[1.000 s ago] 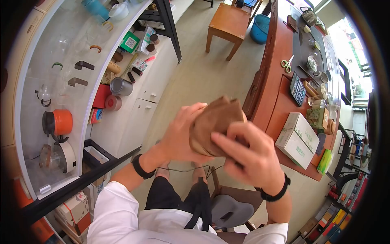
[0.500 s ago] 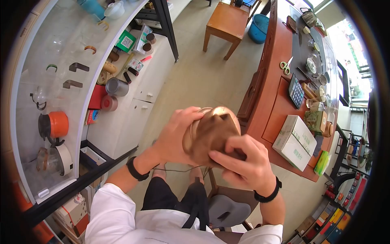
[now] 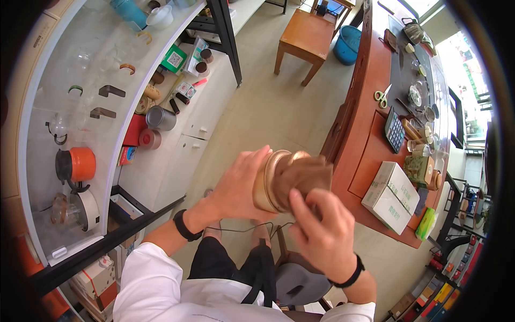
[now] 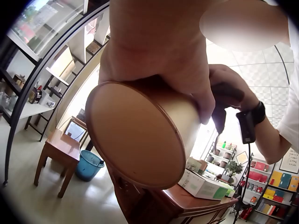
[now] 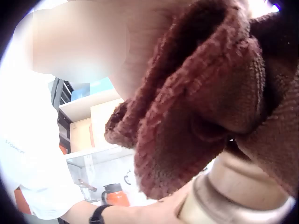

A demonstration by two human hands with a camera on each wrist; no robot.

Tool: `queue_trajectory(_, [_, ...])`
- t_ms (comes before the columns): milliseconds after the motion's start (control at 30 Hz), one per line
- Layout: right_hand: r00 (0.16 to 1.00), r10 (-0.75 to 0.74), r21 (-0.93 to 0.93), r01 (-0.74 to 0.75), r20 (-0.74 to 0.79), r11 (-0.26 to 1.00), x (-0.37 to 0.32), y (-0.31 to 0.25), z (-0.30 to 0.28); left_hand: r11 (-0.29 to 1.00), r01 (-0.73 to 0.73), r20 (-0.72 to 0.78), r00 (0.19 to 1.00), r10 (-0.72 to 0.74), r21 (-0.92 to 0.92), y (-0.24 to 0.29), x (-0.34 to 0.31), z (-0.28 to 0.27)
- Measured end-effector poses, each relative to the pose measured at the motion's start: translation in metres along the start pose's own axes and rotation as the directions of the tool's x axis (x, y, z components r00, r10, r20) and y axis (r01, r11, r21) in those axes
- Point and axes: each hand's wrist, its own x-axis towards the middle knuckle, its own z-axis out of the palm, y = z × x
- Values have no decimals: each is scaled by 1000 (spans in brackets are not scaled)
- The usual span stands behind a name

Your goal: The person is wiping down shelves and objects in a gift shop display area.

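Observation:
My left hand (image 3: 236, 182) grips a gold-coloured round canister (image 3: 261, 188) around its side, holding it in the air before my body. Its flat, round base (image 4: 135, 135) faces the left wrist camera, and the stepped neck or lid (image 5: 247, 179) shows in the right wrist view. A brown cloth (image 3: 303, 181), bunched into folds, covers much of the canister's top end. With curled fingers, my right hand (image 3: 326, 231) holds this cloth against the canister. Close up, the cloth (image 5: 201, 107) has a fuzzy, thick edge. Part of the top lies hidden beneath it.
On the right, a wooden desk (image 3: 357, 174) bears a white carton (image 3: 391, 196), a calculator (image 3: 395, 131) and scissors (image 3: 382, 98). Glass shelving (image 3: 53, 115) with an orange pot (image 3: 83, 163) stands left. A wooden chair (image 3: 307, 35) and blue bucket (image 3: 348, 45) are ahead.
The cloth has shifted over the canister's top, and more of the gold side and rim shows now. My right hand has moved slightly lower. The left hand keeps its grip while the canister tilts.

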Motion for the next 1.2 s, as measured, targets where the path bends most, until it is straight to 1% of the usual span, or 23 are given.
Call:
queue_trajectory(67, [999, 0, -22, 1, 44, 1000, -9, -10, 5, 1000, 10, 5, 1000, -10, 18, -3, 0, -1])
queue_trajectory(167, [999, 11, -126, -4, 52, 992, -9, -14, 19, 998, 36, -1, 999, -36, 41, 0, 3, -2])
queue_trajectory(200, [997, 48, -165, -36, 68, 986, -5, -18, 20, 998, 46, -3, 999, -45, 48, 1, 4, 0])
queue_trajectory(300, [1000, 23, -305, -22, 0, 952, 20, -13, 34, 994, 108, 18, 994, -109, 30, -2, 6, 7])
queue_trajectory(333, [1000, 29, -332, -30, -11, 943, 26, -11, 41, 991, 120, 31, 992, -122, 53, -3, 7, 8])
queue_trajectory(400, [999, -29, -371, 21, -16, 928, 23, -7, 50, 985, 136, 52, 988, -142, 102, -6, 9, 9])
queue_trajectory(433, [998, -59, -391, 47, -18, 919, 24, -7, 53, 989, 133, 21, 991, -134, 67, -9, 7, 10])
queue_trajectory(467, [999, -54, -364, 51, 2, 930, 19, -9, 50, 991, 129, -12, 992, -128, 32, -14, 4, 9])
queue_trajectory(500, [997, -69, -312, 58, -26, 948, 13, -8, 51, 992, 125, -45, 991, -125, -5, -16, 1, 8])
queue_trajectory(567, [992, -96, -210, 77, -81, 975, -1, -1, 53, 971, 225, -39, 973, -228, -82, -10, 1, -2])
queue_trajectory(600, [993, -58, -189, 39, -100, 981, -7, -2, 52, 954, 273, -34, 960, -279, -122, -7, 1, -4])
queue_trajectory(700, [958, -10, -40, -2, -287, 999, -21, 11, 64, 902, 298, 3, 950, -313, -311, -16, -5, 0])
queue_trajectory(767, [922, 126, 105, -93, -366, 990, -29, 15, 71, 872, 308, 23, 946, -323, -380, -16, -6, 2])
queue_trajectory(833, [852, 269, 285, -149, -449, 947, -35, 24, 81, 835, 302, 45, 947, -318, -459, -15, -8, 2])
queue_trajectory(867, [836, 352, 443, -150, -420, 884, -36, 23, 81, 812, 292, 53, 950, -308, -505, -15, -9, 2])
queue_trajectory(933, [772, 551, 689, -212, -317, 693, -42, 27, 85, 760, 275, 86, 956, -280, -588, -12, -12, 1])
queue_trajectory(967, [735, 632, 787, -230, -245, 572, -45, 30, 84, 732, 268, 107, 960, -260, -626, -8, -12, -1])
queue_trajectory(1000, [741, 666, 893, -237, -88, 382, -43, 34, 75, 702, 261, 127, 963, -239, -662, -5, -13, -3])
queue_trajectory(1033, [737, 676, 937, -226, -15, 267, -40, 42, 69, 686, 264, 160, 964, -213, -679, -1, -15, -4])
queue_trajectory(1067, [723, 681, 950, -283, 119, 134, -34, 45, 56, 670, 267, 193, 964, -185, -693, 2, -17, -5])
queue_trajectory(1133, [648, 699, 916, -401, 301, -23, -32, 51, 45, 637, 286, 271, 955, -123, -715, 11, -22, -6])
queue_trajectory(1167, [653, 625, 879, -460, 428, -121, -27, 55, 36, 661, 264, 286, 955, -79, -702, 14, -24, -5])
queue_trajectory(1200, [726, 499, 860, -504, 472, -81, -24, 66, 34, 684, 240, 301, 953, -31, -689, 17, -26, -3])
